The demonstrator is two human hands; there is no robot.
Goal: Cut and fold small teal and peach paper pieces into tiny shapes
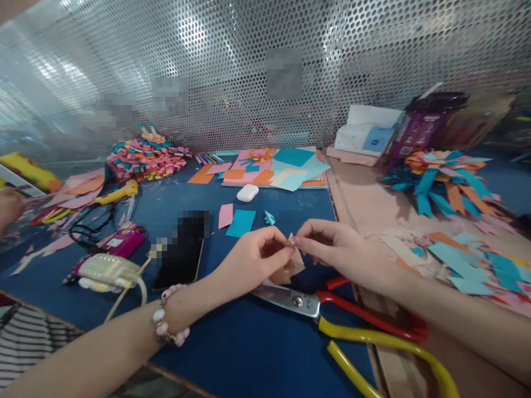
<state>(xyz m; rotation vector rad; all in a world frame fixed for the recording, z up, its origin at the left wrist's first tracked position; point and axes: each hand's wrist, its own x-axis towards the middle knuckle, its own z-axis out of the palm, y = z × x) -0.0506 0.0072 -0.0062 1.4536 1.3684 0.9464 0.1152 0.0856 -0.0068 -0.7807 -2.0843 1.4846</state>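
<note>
Between the fingertips of both hands is a small folded piece of tan paper [295, 268]. My left hand [259, 251], with a beaded bracelet at the wrist, pinches its upper left edge. From the other side, my right hand [338, 243] pinches the top of the same paper with thumb and forefinger. Just below the hands lie large scissors [305, 303] with red and yellow handles, their blade tips hidden under the paper and left hand. A small folded teal paper piece [269, 218], a blue paper square [241, 223] and a pink paper piece [225, 216] lie beyond the left hand.
A black phone [180, 254], white earbud case [248, 193], yellow glue gun [118, 193] and pale charger [110, 272] lie leftward. Coloured sheets [296, 166] are stacked behind. Paper strips [468, 260] and a purple cup [423, 130] are rightward. Another person's hand [9, 207] shows far left.
</note>
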